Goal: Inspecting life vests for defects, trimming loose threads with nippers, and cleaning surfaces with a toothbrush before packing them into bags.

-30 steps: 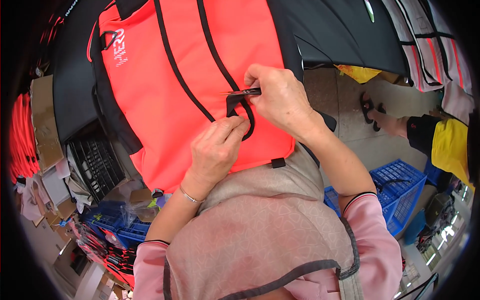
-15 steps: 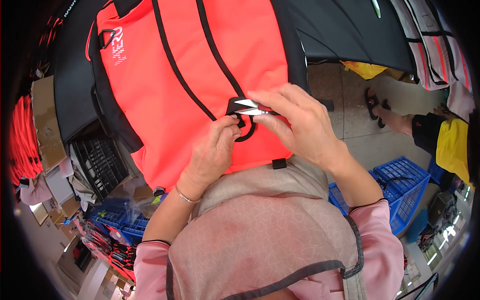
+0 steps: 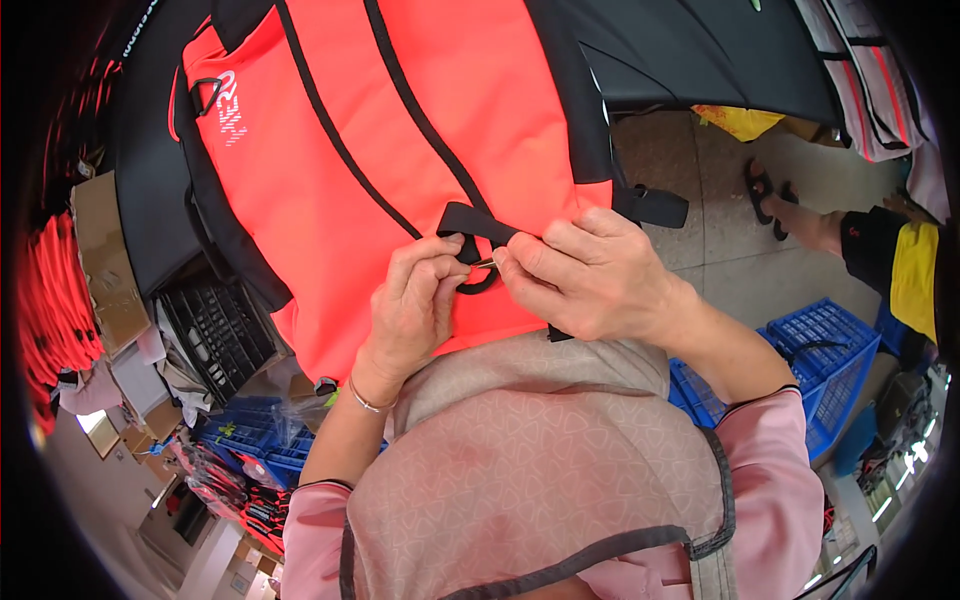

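A bright orange-red bag (image 3: 490, 110) with black side panels and two black cords lies in front of me, its near end against my apron. My left hand (image 3: 410, 310) is closed in a pinch on the black webbing strap (image 3: 475, 221) near the bag's lower middle. From the right, my right hand (image 3: 605, 275) grips the same strap between thumb and fingers. A thin metal tip (image 3: 485, 263) shows between the hands, probably of the thread snips; their body is hidden. Below it curls a black cord loop (image 3: 478, 286).
The bag rests on a black-covered table (image 3: 690, 60). Blue plastic crates (image 3: 820, 345) stand at the right, a black crate (image 3: 215, 335) and cardboard (image 3: 108, 265) at the left. Another person's leg and sandalled feet (image 3: 762, 190) show at the right.
The snips' open blades, plain to see in my right hand before, are now mostly hidden. My right hand has come down onto the strap, drawing it out to the right.
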`<act>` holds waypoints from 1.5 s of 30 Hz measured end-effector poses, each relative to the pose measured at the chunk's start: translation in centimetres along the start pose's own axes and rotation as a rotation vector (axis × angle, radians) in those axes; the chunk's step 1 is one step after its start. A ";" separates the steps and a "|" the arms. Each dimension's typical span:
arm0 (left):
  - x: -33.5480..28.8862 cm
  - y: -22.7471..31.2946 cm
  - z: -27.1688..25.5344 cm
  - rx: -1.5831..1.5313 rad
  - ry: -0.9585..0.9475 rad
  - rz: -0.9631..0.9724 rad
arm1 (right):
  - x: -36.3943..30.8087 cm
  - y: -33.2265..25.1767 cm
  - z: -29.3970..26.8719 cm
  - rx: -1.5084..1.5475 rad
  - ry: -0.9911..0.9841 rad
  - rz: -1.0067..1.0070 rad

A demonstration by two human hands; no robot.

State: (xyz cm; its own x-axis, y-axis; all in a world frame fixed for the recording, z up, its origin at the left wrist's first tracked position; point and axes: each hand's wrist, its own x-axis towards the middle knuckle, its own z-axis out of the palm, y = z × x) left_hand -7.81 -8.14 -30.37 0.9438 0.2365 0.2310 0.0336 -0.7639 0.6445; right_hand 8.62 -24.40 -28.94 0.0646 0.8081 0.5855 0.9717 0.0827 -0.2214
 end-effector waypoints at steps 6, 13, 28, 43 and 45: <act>-0.1 -0.2 0.0 -0.009 0.026 0.029 | 0.5 0.3 0.8 0.035 -0.007 -0.058; 0.1 0.0 -0.2 0.009 0.029 0.032 | 0.3 0.9 0.6 0.036 -0.064 -0.162; 0.5 0.1 -0.1 0.062 0.025 0.065 | 2.2 1.8 0.1 0.038 -0.158 -0.401; 0.5 -0.5 0.2 0.078 -0.002 0.079 | 2.6 2.0 0.8 0.049 -0.265 -0.451; 0.5 -0.7 0.3 0.050 -0.011 0.080 | 2.2 2.2 1.1 0.075 -0.232 -0.416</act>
State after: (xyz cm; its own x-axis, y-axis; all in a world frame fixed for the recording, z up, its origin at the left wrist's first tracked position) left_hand -7.31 -7.68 -30.94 0.9476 0.1674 0.2721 -0.0256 -0.8093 0.5869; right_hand 10.67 -21.83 -28.98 -0.3872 0.8054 0.4488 0.8845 0.4619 -0.0659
